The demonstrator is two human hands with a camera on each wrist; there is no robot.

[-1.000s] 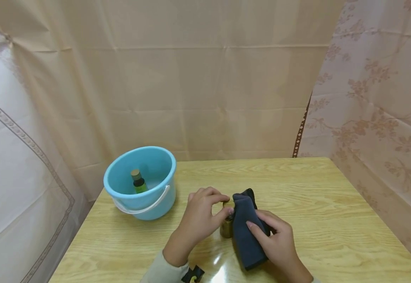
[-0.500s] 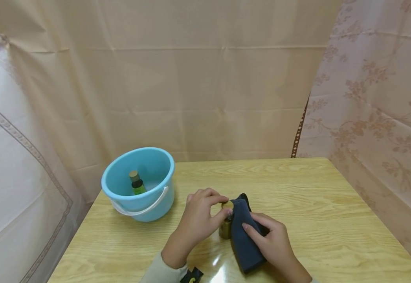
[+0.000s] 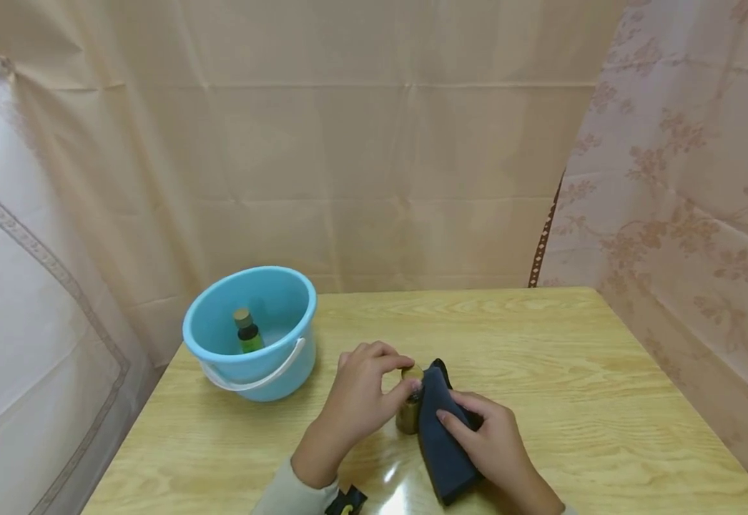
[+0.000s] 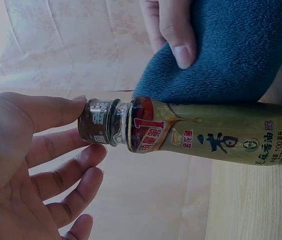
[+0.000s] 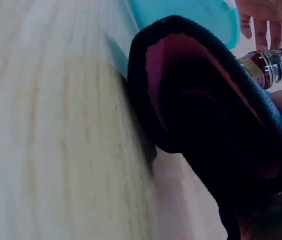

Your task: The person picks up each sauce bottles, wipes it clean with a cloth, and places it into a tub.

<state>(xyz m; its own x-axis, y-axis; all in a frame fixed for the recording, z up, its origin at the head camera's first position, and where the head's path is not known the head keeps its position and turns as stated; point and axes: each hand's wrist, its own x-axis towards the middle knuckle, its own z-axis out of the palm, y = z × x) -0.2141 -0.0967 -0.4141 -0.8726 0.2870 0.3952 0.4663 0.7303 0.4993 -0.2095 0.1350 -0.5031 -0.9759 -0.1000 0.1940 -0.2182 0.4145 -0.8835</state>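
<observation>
Pale wood-grain surface (image 3: 541, 372), closed in by beige curtains. Left hand (image 3: 364, 390) arched over the small bottle (image 3: 409, 415), thumb and fingertips pinching its gold cap (image 4: 95, 121), remaining fingers loosely spread, wrist low, forearm angled in from the near edge. Right hand (image 3: 486, 440) curled round the folded dark blue cloth (image 3: 441, 436), pressing it flat against the bottle's side, fingers laid across the fabric. Bottle upright near the middle of the surface, touching the cloth. Farther left, near the surface's edge and well apart: light blue bucket (image 3: 216, 325), white handle down, with a green bottle (image 3: 246, 332) standing inside.
</observation>
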